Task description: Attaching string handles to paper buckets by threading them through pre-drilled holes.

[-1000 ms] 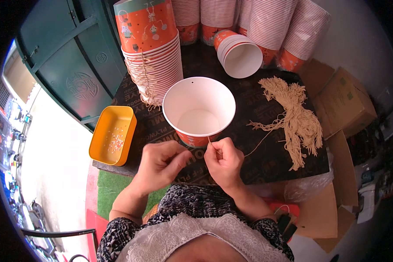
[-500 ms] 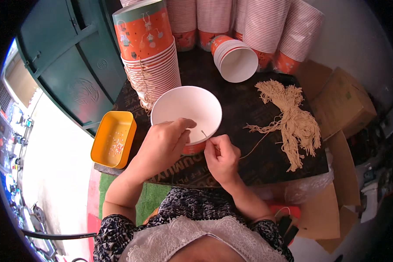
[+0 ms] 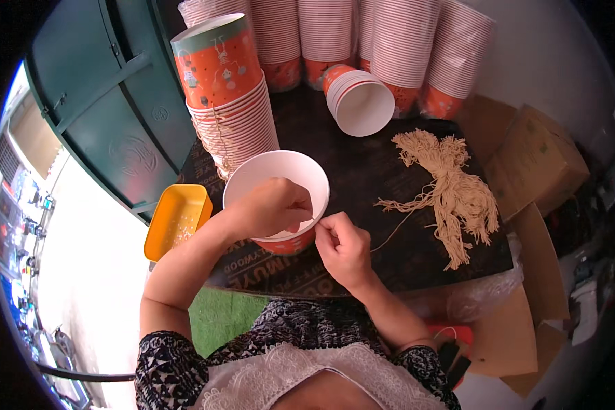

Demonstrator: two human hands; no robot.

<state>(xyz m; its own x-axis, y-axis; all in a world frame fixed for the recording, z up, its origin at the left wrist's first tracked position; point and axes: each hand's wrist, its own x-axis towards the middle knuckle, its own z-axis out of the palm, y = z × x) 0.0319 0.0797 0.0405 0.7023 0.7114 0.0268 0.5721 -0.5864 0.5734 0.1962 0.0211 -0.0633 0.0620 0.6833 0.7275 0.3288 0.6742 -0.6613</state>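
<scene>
- Dark table [image 3: 301,119]: white-lined bucket [image 3: 283,164] upright near front edge.
- Left hand [image 3: 275,205]: bent over rim, fingers curled inside bucket; cannot tell what it grips.
- Right hand [image 3: 343,250]: outside rim, closed on string [image 3: 394,234].

On the left we see a green metal door [image 3: 82,102] with a round raised emblem [image 3: 133,156], and beyond it pale, glaring ground [image 3: 82,232]. A black bar [image 3: 89,376] crosses the lower left, and we find bright green turf [image 3: 219,324] beneath the front of the dark tabletop [image 3: 403,266]. To our right stands a brown cardboard box [image 3: 543,157], with an open cardboard flap [image 3: 502,335] lower down. Crumpled clear plastic [image 3: 485,297] lies near that flap, just beside a partly hidden red object [image 3: 463,333]. Behind, we have a grey wall [image 3: 526,55].
</scene>
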